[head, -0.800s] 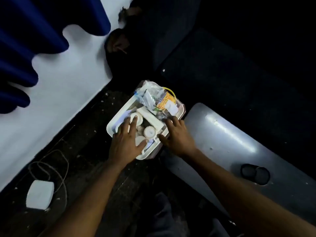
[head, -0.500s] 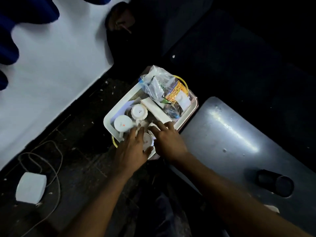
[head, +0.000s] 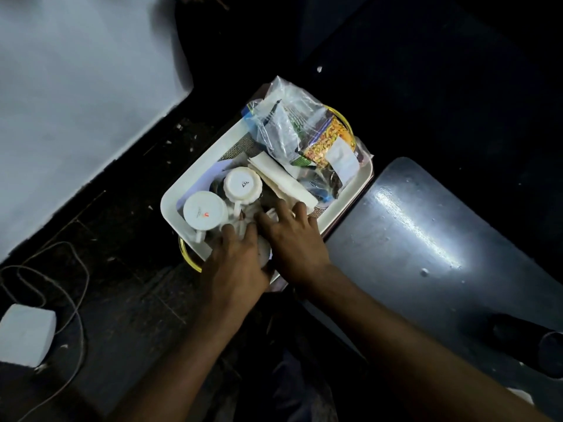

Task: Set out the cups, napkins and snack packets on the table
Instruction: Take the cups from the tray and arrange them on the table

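A white tray (head: 198, 167) sits low on something yellow-rimmed, left of the grey table (head: 426, 239). Two white cups stand upside down in it, one (head: 204, 212) near the left corner and one (head: 242, 184) beside it. Folded napkins (head: 283, 181) lie across the middle. At the far end are snack packets (head: 329, 138) in clear plastic bags (head: 280, 129). My left hand (head: 236, 263) curls over a third white cup at the tray's near corner, mostly hiding it. My right hand (head: 294, 242) lies right beside it with fingers spread over the near end of the napkins.
A dark cup (head: 548, 351) stands on the grey table at the far right. On the dark floor to the left lie a white box (head: 26, 333) and its looped cable (head: 76, 300). A white wall (head: 76, 102) fills the upper left.
Both hands have drawn back from the tray's middle to its near corner and come together. The two upturned cups, earlier under my left hand, now show. The camera has moved closer.
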